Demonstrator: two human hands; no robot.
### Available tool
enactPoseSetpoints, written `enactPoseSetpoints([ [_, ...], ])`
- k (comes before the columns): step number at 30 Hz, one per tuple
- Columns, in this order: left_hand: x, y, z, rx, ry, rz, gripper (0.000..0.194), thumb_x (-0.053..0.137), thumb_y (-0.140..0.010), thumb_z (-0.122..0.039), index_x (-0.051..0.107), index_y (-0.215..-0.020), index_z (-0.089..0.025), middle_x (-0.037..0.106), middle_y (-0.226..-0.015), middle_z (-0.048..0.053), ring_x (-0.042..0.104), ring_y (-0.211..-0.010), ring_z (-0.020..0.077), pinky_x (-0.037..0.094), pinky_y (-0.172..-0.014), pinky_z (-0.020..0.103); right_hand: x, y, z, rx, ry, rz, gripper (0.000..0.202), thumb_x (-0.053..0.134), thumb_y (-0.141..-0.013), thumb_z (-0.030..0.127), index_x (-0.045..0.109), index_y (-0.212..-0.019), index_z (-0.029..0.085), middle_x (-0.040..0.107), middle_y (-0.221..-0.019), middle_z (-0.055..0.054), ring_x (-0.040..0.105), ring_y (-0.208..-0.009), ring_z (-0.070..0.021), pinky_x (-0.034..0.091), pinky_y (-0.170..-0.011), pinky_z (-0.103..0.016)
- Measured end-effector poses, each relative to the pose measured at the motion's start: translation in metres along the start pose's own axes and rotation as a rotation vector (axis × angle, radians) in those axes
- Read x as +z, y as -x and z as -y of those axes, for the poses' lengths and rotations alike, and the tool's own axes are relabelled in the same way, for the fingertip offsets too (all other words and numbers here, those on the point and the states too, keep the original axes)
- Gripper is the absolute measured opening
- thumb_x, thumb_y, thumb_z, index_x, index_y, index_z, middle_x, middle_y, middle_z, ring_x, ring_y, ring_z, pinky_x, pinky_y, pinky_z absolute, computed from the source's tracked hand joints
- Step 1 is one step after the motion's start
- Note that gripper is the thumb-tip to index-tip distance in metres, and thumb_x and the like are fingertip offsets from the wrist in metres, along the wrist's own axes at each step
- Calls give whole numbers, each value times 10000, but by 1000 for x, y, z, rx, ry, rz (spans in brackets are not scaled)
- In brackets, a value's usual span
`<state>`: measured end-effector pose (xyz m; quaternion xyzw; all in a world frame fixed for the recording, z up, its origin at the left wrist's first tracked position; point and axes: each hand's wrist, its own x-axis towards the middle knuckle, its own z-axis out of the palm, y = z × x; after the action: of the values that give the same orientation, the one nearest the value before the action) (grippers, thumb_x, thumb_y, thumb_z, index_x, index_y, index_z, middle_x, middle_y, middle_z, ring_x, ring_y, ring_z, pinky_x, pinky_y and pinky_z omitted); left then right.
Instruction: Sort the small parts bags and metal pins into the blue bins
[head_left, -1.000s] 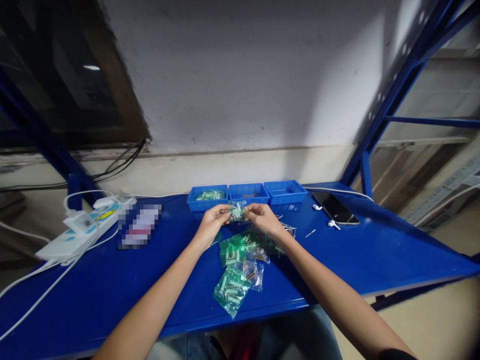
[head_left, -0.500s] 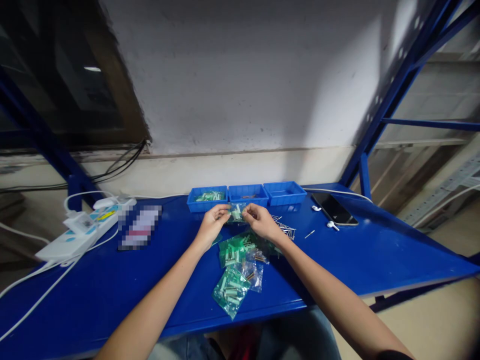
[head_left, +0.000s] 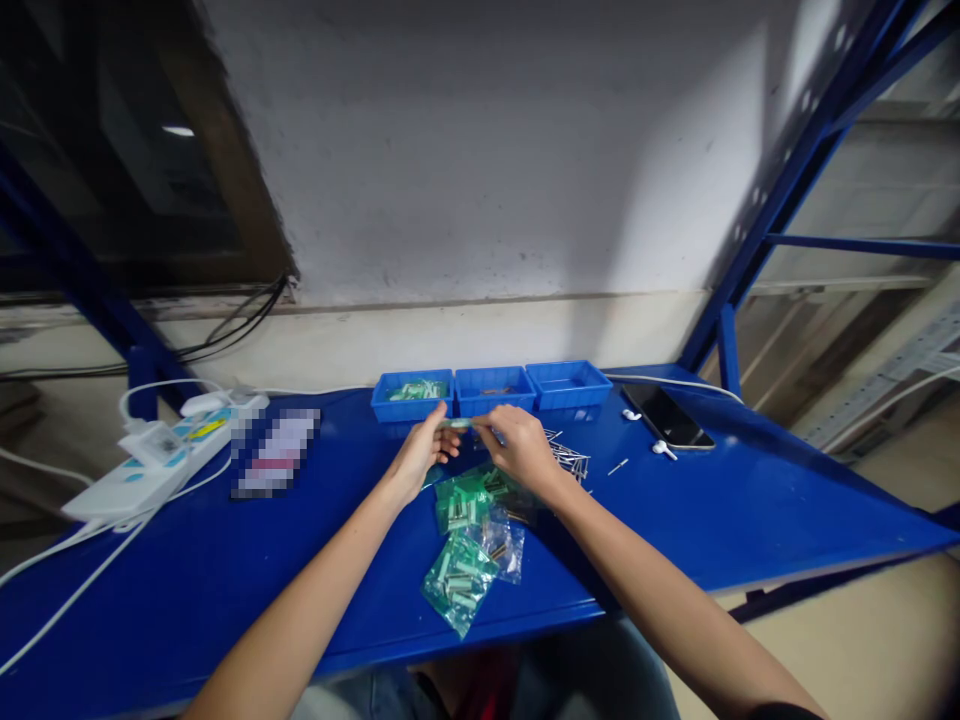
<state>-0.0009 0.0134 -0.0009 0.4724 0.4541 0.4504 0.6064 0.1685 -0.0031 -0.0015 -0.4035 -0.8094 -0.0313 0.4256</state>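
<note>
Above the blue table (head_left: pixel 315 560), my left hand (head_left: pixel 422 452) has its thumb and fingers at one end of a small plastic bag (head_left: pixel 459 424), seen nearly edge-on. The fingers of my right hand (head_left: pixel 517 445) pinch the bag's other end. Just below my hands lie green-tinted bags of small parts (head_left: pixel 461 502), with another such bag (head_left: pixel 457 582) nearer the table's front edge. A clear bag (head_left: pixel 508 545) with brown pieces overlaps them. Loose metal pins (head_left: pixel 571 460) lie partly behind my right hand.
Three blue bins stand along the wall: the left one (head_left: pixel 412 410) holds pale parts, the middle one (head_left: pixel 495 405) a few brown pieces, beside a right one (head_left: pixel 568 398). A phone (head_left: pixel 667 417) and white earbuds (head_left: pixel 663 450) lie right; a power strip (head_left: pixel 161 460) sits left.
The small bag has tilted from facing me to nearly edge-on between my hands. My left hand has turned, and its lower fingers have spread. The view has shifted slightly.
</note>
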Motion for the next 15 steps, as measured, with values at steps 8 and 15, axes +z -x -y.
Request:
enactPoseSetpoints([
  [8, -3, -4, 5, 304, -95, -66, 266, 681, -693, -390, 591, -789, -158, 550, -642, -36, 540, -568, 89, 376, -529, 189, 12, -4, -6, 605, -688, -85, 265, 558, -775, 334, 599, -980, 171, 649, -754, -35, 590, -649, -156, 454, -607, -272],
  [15, -1, -5, 9, 392, -203, -19, 269, 657, -717, -372, 613, -861, -149, 615, -708, -3, 558, -590, 107, 442, -573, 214, 15, -5, -7, 698, -883, 33, 238, 632, -667, 392, 610, -680, 155, 584, -611, 7, 493, -557, -108, 380, -580, -249],
])
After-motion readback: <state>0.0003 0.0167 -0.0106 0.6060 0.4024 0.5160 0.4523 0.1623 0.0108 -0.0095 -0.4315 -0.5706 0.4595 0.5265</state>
